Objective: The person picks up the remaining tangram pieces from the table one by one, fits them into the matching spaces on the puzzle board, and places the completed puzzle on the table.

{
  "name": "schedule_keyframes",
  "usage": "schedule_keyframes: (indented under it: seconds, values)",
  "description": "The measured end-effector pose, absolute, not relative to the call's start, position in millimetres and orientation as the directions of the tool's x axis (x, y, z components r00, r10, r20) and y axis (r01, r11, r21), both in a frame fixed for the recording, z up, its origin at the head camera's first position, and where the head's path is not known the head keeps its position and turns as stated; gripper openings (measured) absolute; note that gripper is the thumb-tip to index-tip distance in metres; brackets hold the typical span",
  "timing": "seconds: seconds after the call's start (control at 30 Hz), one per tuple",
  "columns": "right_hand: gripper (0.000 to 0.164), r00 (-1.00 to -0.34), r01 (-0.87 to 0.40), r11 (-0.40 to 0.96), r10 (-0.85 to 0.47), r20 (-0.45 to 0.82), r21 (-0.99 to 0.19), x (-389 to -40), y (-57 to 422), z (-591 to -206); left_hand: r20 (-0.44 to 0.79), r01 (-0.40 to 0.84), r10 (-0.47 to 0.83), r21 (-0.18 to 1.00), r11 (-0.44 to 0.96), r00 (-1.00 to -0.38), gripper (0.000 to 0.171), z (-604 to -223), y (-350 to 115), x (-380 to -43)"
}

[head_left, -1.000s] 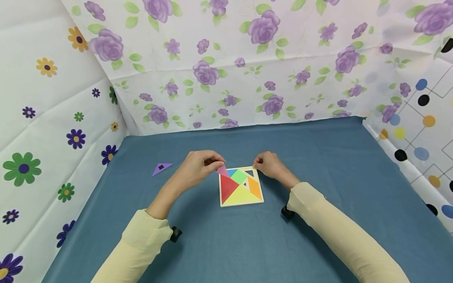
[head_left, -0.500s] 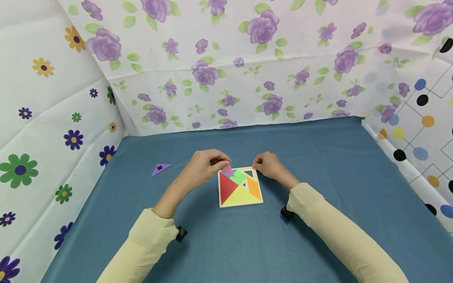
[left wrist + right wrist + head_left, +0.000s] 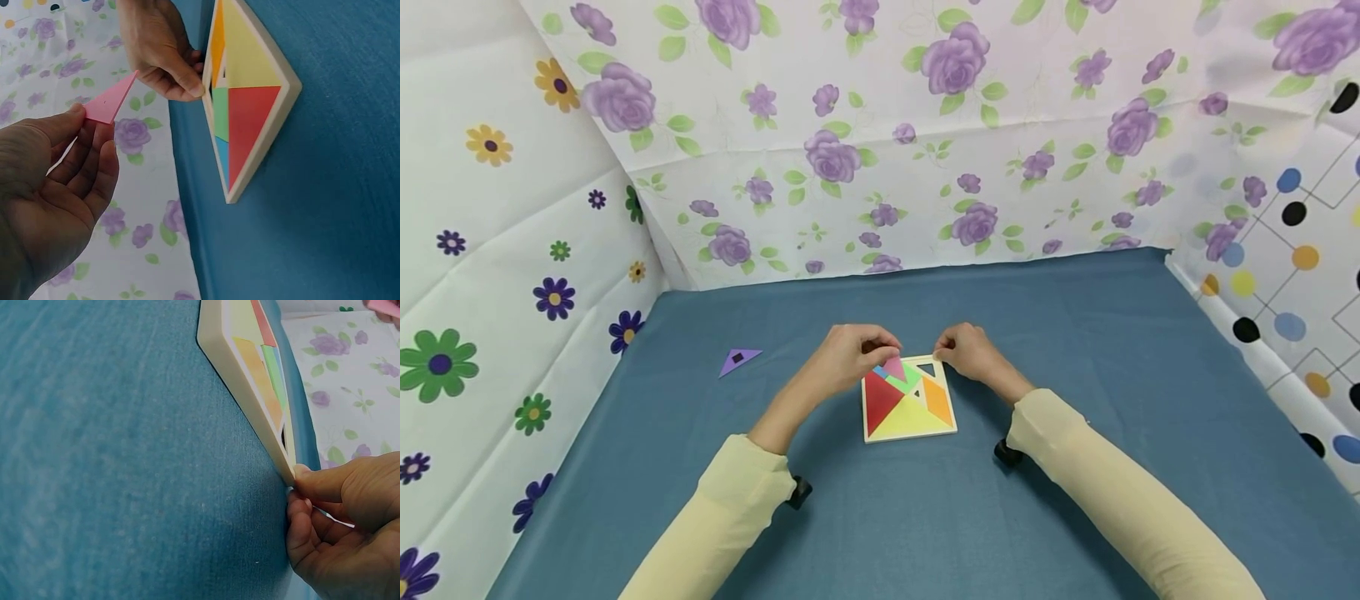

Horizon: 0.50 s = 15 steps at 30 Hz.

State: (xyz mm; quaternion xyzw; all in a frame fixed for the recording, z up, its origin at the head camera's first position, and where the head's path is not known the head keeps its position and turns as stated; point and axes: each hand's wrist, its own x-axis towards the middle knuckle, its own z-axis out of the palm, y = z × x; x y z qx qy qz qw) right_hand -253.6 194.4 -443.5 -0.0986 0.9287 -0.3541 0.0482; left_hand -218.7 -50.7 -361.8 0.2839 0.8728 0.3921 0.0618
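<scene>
A pink triangular tangram piece (image 3: 111, 102) is pinched between thumb and fingers of my left hand (image 3: 850, 354), held above the far part of the tangram tray (image 3: 912, 434). My right hand (image 3: 973, 354) grips the tray's far right corner, thumb on top, as the right wrist view (image 3: 350, 512) also shows. In the tray lie a red triangle (image 3: 880, 400), a yellow triangle (image 3: 912, 419), an orange parallelogram (image 3: 937, 402), a green square (image 3: 913, 381) and a blue piece (image 3: 222, 159). Dark gaps show at the far right corner and near the middle.
A purple triangle (image 3: 740, 360) with a dark square mark lies on the blue cloth (image 3: 880, 517), left of the tray. Flower-printed sheets (image 3: 880, 150) rise behind and at the left; a dotted sheet (image 3: 1292, 275) stands at the right.
My left hand has moved right with the pink triangle, from the tray's far left corner to over the blue and green pieces. My right hand stays at its corner.
</scene>
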Motion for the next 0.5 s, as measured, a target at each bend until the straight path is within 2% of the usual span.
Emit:
schedule_keyframes:
  seconds: [0.5]
  values:
    - [0.011,-0.977,-0.142,0.724,-0.211,-0.021,-0.675,-253.5,194.2,-441.5,0.038,0.419,0.578,0.728,0.542,-0.815,0.021,-389.0,-36.3,-229.2]
